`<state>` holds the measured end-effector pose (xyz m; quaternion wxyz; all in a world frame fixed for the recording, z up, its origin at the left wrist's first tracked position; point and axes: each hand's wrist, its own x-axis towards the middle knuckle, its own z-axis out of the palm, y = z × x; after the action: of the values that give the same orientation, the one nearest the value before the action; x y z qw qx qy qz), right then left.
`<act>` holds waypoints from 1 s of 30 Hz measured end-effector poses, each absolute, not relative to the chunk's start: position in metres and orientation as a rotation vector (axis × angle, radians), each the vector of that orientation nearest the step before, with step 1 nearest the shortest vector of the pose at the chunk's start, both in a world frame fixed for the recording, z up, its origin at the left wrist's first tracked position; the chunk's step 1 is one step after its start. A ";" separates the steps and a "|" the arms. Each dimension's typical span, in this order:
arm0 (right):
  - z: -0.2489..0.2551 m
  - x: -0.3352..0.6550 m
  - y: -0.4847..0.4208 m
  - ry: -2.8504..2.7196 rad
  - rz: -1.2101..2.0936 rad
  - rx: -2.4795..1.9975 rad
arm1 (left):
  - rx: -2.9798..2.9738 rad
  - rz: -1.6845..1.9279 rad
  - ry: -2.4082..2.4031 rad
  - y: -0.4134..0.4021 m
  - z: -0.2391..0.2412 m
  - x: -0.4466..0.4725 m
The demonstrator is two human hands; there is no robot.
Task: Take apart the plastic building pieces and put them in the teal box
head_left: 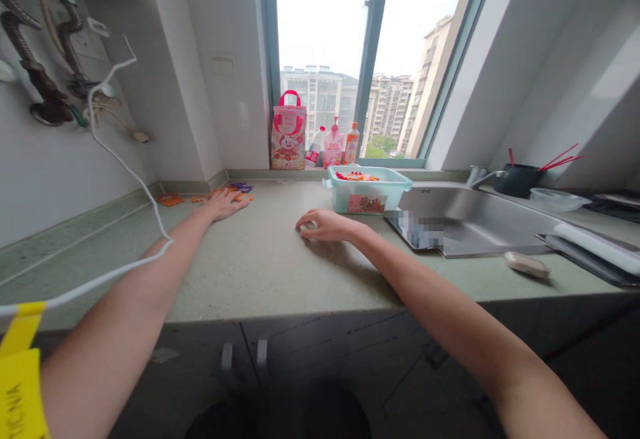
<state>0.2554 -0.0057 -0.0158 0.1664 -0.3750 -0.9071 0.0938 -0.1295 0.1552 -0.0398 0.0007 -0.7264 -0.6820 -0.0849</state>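
My left hand (223, 204) is stretched far out on the green countertop (260, 266), fingers flat and apart, lying on or against small orange and purple packets (239, 190) near the back wall. My right hand (324, 225) rests on the counter in the middle, fingers curled down with the tips touching the surface; something small and pale may lie under them, too hidden to name. Just behind the right hand stands a pale blue plastic box (367, 189) holding red and orange items.
A steel sink (480, 222) with a tap lies right of the box. A soap bar (527, 264) sits at its front. On the windowsill stand a pink bag (289, 131) and bottles (334, 146). A white cable (125, 166) hangs across the left.
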 end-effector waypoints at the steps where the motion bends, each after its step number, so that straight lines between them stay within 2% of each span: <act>1: -0.016 0.256 -0.005 -2.574 0.272 -1.070 | -2.282 -0.284 -2.138 0.157 -0.040 -0.130; 9: -0.017 0.261 0.002 -2.443 0.433 -1.057 | -2.192 -0.491 -1.957 0.147 -0.034 -0.131; 13: -0.022 0.262 0.011 -2.354 0.529 -1.099 | -2.171 -0.480 -1.907 0.126 -0.026 -0.122; 20: -0.029 0.265 0.017 -2.348 0.510 -1.073 | -2.582 -0.531 -1.583 0.088 -0.028 -0.123; 25: -0.032 0.278 0.019 -2.369 0.378 -1.149 | -2.261 -0.528 -1.850 0.082 -0.029 -0.164; 30: -0.033 0.283 0.021 -2.383 0.335 -1.181 | -1.995 -0.470 -2.166 0.111 -0.020 -0.213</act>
<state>0.2830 0.0213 -0.0334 0.2283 -0.4289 -0.8655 0.1217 -0.2127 0.1108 -0.0204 0.0798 -0.6668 -0.7241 -0.1570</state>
